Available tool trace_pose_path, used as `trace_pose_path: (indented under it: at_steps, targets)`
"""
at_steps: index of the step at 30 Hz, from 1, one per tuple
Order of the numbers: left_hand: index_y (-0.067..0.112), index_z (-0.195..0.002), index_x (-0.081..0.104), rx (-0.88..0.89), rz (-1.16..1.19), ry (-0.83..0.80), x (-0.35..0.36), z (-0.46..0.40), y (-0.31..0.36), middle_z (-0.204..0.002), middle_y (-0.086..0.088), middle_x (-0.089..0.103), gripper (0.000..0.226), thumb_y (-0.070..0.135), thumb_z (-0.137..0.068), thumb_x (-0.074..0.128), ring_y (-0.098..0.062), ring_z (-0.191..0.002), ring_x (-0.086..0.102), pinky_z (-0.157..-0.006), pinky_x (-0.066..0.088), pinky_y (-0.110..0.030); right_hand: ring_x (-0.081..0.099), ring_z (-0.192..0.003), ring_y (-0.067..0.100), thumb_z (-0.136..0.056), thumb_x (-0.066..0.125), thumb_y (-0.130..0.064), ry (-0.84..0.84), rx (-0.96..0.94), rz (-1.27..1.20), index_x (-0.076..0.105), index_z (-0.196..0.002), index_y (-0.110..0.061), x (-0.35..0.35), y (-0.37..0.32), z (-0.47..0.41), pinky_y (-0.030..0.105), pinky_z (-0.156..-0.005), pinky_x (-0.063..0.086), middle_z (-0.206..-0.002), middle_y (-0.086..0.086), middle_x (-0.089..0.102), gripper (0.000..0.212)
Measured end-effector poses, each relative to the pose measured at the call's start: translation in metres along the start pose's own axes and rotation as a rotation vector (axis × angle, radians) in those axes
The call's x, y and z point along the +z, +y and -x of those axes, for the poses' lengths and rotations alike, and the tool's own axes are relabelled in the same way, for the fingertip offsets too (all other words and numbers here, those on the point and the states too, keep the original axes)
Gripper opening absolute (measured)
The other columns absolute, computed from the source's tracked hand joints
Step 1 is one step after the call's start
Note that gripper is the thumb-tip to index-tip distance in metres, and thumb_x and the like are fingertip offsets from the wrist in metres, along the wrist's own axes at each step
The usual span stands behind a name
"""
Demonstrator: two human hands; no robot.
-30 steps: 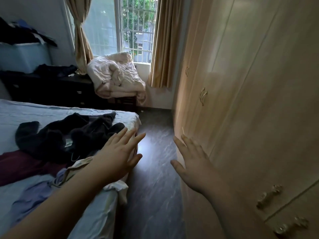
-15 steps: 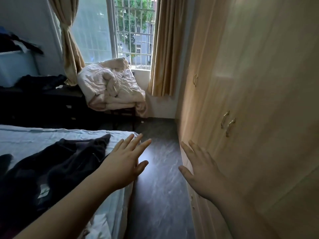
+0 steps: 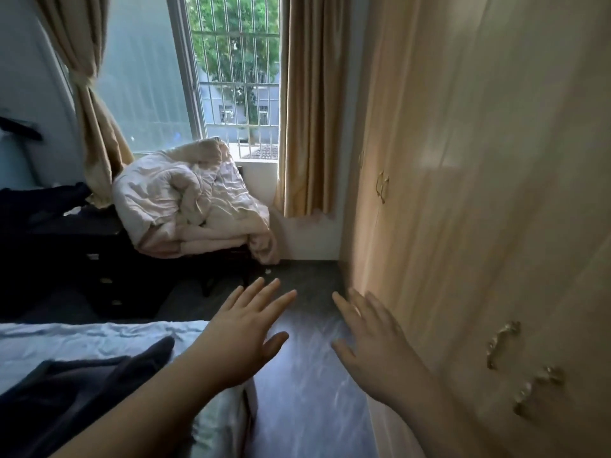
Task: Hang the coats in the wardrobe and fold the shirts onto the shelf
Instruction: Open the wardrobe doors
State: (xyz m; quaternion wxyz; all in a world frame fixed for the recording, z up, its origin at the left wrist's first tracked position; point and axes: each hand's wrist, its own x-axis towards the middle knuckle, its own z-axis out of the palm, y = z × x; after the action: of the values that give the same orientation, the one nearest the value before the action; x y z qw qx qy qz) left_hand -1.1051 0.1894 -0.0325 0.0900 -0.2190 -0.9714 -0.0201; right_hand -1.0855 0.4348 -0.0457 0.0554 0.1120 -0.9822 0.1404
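Observation:
A light wooden wardrobe (image 3: 479, 209) fills the right side, all its doors closed, with metal handles (image 3: 502, 343) near me and more handles (image 3: 382, 186) farther along. A dark coat (image 3: 76, 391) lies crumpled on the pale blue bed (image 3: 82, 335) at the lower left. My left hand (image 3: 244, 335) reaches forward over the bed's corner, fingers straight and spread, holding nothing. My right hand (image 3: 373, 342) is stretched out beside the wardrobe front, fingers straight, also empty. Whether it touches the door I cannot tell.
A dark floor strip (image 3: 304, 375) runs between bed and wardrobe toward the window (image 3: 231, 77). A rumpled cream duvet (image 3: 191, 200) is heaped on a chair below it. A dark chest of drawers (image 3: 66, 259) with clothes stands at left. Beige curtains (image 3: 310, 110) hang beside the wardrobe.
The view has risen and swung right; most clothes on the bed dropped out of sight. Both hands stay outstretched and empty, and near wardrobe handles came into view at lower right.

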Motion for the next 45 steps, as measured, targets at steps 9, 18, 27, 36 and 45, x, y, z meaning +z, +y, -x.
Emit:
trace_pose_path:
  at_steps: [9,18,27,36,45]
  targets:
    - [0.047,-0.15,-0.009,-0.091,0.047,-0.057,0.041,-0.155,-0.101,-0.163,0.01,-0.005,0.079,0.071,-0.075,0.0,-0.014,-0.15,-0.011,-0.123,0.004,-0.04,-0.014,-0.15,0.014,-0.1,0.028,-0.058,-0.107,-0.045,0.054,-0.01,-0.153,-0.042,0.024,0.039,-0.192,0.039,-0.123,0.001,-0.163,-0.013,-0.014,0.067]
    - [0.048,-0.148,-0.011,0.075,0.099,-0.051,0.107,-0.367,-0.215,-0.164,0.006,0.001,0.07,0.067,-0.087,0.017,-0.017,-0.15,-0.007,-0.122,0.003,-0.041,-0.012,-0.151,0.018,-0.098,0.022,-0.061,-0.154,0.103,0.167,-0.008,-0.153,-0.043,0.048,0.088,-0.39,0.048,-0.122,0.003,-0.164,-0.011,-0.01,0.064]
    - [0.045,-0.15,-0.007,0.368,0.152,-0.083,0.13,-0.569,-0.228,-0.164,0.004,-0.002,0.071,0.067,-0.086,0.015,-0.019,-0.149,-0.009,-0.117,-0.008,-0.037,-0.003,-0.149,0.019,-0.087,0.015,-0.065,0.001,0.34,0.166,0.001,-0.153,-0.043,0.048,0.166,-0.495,0.043,-0.121,0.013,-0.164,-0.01,-0.001,0.071]
    - [0.048,-0.148,-0.012,0.647,0.095,-0.179,0.159,-0.752,-0.182,-0.163,0.008,-0.005,0.07,0.066,-0.084,0.011,-0.019,-0.15,-0.011,-0.123,-0.001,-0.044,0.032,-0.143,0.027,-0.089,0.035,-0.06,0.127,0.554,0.197,0.021,-0.152,-0.035,0.062,0.258,-0.569,0.042,-0.112,0.027,-0.159,0.001,0.031,0.069]
    - [0.047,-0.148,-0.011,0.899,0.088,-0.252,0.204,-0.869,-0.16,-0.162,0.007,-0.009,0.069,0.064,-0.087,0.014,-0.02,-0.149,-0.012,-0.123,0.002,-0.045,0.023,-0.148,0.019,-0.09,0.029,-0.061,0.144,0.734,0.191,0.011,-0.155,-0.039,0.064,0.272,-0.625,0.038,-0.116,0.029,-0.164,-0.005,0.015,0.07]
